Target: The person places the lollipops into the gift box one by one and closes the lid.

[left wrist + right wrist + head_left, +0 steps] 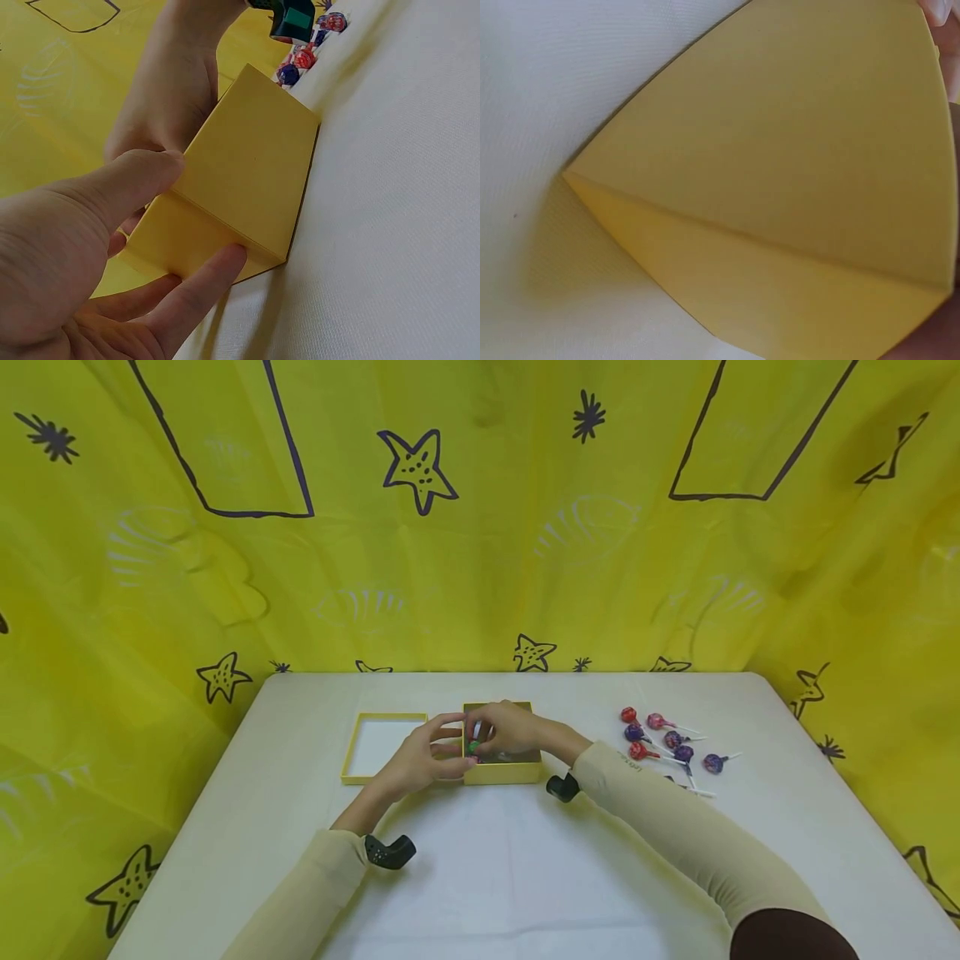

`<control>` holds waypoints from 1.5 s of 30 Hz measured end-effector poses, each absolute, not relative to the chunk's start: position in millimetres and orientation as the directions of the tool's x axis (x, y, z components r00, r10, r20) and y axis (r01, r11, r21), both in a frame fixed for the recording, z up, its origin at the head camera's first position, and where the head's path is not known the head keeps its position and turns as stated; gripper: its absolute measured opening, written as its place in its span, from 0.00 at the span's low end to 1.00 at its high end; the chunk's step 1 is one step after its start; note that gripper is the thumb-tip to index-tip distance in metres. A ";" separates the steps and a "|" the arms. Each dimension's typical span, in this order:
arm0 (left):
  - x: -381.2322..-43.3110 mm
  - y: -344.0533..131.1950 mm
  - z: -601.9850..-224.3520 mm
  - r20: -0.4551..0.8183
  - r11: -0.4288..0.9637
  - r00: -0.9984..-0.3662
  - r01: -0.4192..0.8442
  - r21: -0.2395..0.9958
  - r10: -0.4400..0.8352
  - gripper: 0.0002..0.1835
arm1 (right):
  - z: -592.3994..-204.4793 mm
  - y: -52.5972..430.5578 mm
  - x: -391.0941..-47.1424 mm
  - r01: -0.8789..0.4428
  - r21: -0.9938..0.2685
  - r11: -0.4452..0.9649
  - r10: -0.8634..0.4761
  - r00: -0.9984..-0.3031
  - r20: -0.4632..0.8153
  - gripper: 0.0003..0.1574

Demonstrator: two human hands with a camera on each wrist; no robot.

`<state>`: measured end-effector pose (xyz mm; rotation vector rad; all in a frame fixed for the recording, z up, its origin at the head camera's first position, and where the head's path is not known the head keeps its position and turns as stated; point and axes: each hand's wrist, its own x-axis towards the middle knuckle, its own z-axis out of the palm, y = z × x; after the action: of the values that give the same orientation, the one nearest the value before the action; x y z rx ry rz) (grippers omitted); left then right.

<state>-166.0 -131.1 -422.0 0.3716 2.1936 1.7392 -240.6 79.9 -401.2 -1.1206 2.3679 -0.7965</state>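
A yellow open-topped box (502, 774) stands near the middle of the table. My left hand (423, 756) is at its left side; in the left wrist view the thumb rests at the upper corner and fairly straight fingers touch the side wall. From the right, my right hand (512, 728) reaches down into the box. Its thumb and fingers pinch a lollipop with a green wrapper (473, 747) and a white stick, close to the left inner wall. In the right wrist view the box's outer wall (780, 135) hides most of this hand.
The shallow yellow lid (348, 758), white inside, lies left of the box behind my left hand. Several lollipops in red, pink and purple wrappers (713, 763) lie scattered to the right, past my right forearm. A yellow curtain (480, 568) hangs behind the white table (465, 877).
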 end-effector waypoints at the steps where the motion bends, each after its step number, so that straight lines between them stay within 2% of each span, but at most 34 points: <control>1: -166.0 -131.1 -422.2 -0.084 0.225 -0.916 0.006 0.974 0.391 0.41 | -401.6 79.8 -240.5 -0.567 -0.645 0.513 -0.795 -0.597 -0.108 0.11; 33: -164.8 -131.3 -421.8 -0.073 0.244 -0.911 0.031 0.969 0.405 0.42 | -404.4 80.2 -239.7 -0.568 -0.657 0.496 -0.809 -0.578 -0.111 0.11; 45: -164.2 -130.5 -420.8 -0.103 0.226 -0.912 -0.012 0.974 0.397 0.43 | -389.8 86.6 -236.2 -0.563 -0.625 0.540 -0.802 -0.569 -0.180 0.15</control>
<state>-164.2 -130.5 -420.8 0.3583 2.1757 1.7331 -236.2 86.6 -389.8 -1.1092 2.3303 -0.7152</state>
